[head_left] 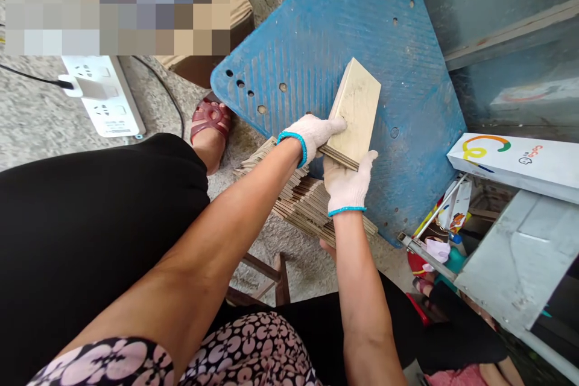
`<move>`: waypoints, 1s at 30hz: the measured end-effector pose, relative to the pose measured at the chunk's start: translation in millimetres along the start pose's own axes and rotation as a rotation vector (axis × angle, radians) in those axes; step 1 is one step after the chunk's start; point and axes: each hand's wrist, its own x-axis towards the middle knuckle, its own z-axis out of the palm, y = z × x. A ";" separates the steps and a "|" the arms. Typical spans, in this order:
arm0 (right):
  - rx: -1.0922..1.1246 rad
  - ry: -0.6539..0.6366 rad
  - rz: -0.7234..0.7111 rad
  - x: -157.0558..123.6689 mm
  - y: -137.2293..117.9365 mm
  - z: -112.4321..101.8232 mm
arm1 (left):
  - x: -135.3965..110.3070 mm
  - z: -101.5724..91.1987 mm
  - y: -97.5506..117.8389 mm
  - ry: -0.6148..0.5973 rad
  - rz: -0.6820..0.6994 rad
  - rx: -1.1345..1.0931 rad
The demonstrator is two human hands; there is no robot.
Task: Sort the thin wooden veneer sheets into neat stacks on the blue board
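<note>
Both gloved hands, left hand (313,132) and right hand (347,184), clamped the thin board stack (355,111); uneven squeezing could have fanned it.

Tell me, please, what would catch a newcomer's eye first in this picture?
Two white-gloved hands meet at the centre: the left hand and the right hand grip a small stack of pale wooden slats over a big blue perforated board. Below them lies a fanned pile of slats, and a white power strip sits on the concrete at upper left.

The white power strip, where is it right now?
In the head view the power strip lies on the concrete floor at upper left, beyond the person's black-clad knee, left of the red sandal.
</note>
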 end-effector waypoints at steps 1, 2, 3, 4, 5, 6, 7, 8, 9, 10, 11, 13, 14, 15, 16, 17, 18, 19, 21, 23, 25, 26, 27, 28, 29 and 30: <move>-0.019 0.014 -0.017 2.3 -1.1 6.3 | -0.9 0.9 0.1 -0.001 0.010 0.001; -0.039 0.030 -0.025 4.9 -1.8 11.3 | -1.7 2.1 -0.3 -0.002 0.023 0.010; -0.058 0.047 -0.025 7.5 -1.8 14.8 | -2.4 3.7 -1.1 -0.002 0.038 0.029; -0.074 0.063 -0.020 10.2 -1.4 16.7 | -3.1 5.6 -2.1 0.000 0.054 0.054; -0.088 0.076 -0.013 12.7 -0.9 17.1 | -3.9 7.8 -3.3 0.000 0.067 0.080; -0.100 0.088 -0.005 15.2 -0.7 16.0 | -4.9 10.1 -4.4 -0.003 0.076 0.098; -0.113 0.099 0.003 17.5 -1.0 13.6 | -6.2 12.6 -5.4 -0.011 0.079 0.104; -0.125 0.109 0.005 19.7 -2.2 10.3 | -7.9 15.0 -6.0 -0.023 0.079 0.096; -0.137 0.117 0.002 21.7 -4.5 6.3 | -10.0 17.3 -6.2 -0.041 0.080 0.078; -0.145 0.126 -0.004 23.3 -7.8 1.9 | -12.5 19.1 -5.8 -0.063 0.081 0.055; -0.146 0.137 -0.016 24.3 -12.1 -2.6 | -15.2 20.1 -4.9 -0.087 0.081 0.031; -0.132 0.169 -0.040 22.8 -22.5 -11.5 | -20.7 18.7 -1.9 -0.122 0.080 -0.004; -0.128 0.189 -0.047 19.8 -28.2 -15.9 | -23.4 15.8 0.0 -0.125 0.082 -0.013; -0.133 0.208 -0.048 14.8 -33.8 -20.2 | -26.0 11.4 2.3 -0.114 0.091 -0.015; -0.143 0.225 -0.044 8.0 -39.2 -24.6 | -28.9 5.7 4.9 -0.087 0.112 -0.010; -0.157 0.242 -0.038 -0.7 -44.3 -29.1 | -32.4 -1.2 8.0 -0.049 0.144 0.002; -0.171 0.259 -0.034 -11.1 -49.1 -33.7 | -37.0 -8.7 11.7 -0.004 0.185 0.018; -0.183 0.276 -0.032 -22.9 -53.6 -38.3 | -43.1 -16.4 16.2 0.043 0.228 0.039; -0.202 0.297 -0.040 -49.3 -62.0 -47.2 | -61.0 -30.9 27.0 0.122 0.299 0.087; -0.234 0.277 -0.055 -77.7 -69.8 -55.3 | -86.9 -42.6 38.3 0.162 0.344 0.133; -0.278 0.229 -0.068 -105.8 -77.0 -61.7 | -118.7 -52.3 45.7 0.171 0.374 0.164; -0.307 0.200 -0.076 -119.2 -80.1 -64.4 | -135.6 -56.9 46.6 0.175 0.389 0.175; -0.339 0.173 -0.085 -131.9 -82.7 -66.7 | -152.6 -61.7 45.1 0.182 0.405 0.187; -0.372 0.144 -0.093 -143.4 -84.7 -68.8 | -169.0 -66.8 41.1 0.190 0.423 0.202; -0.405 0.111 -0.100 -153.7 -86.2 -70.7 | -184.3 -72.2 34.8 0.198 0.439 0.219; -0.439 0.075 -0.103 -162.6 -86.9 -72.6 | -198.1 -77.8 26.6 0.203 0.453 0.238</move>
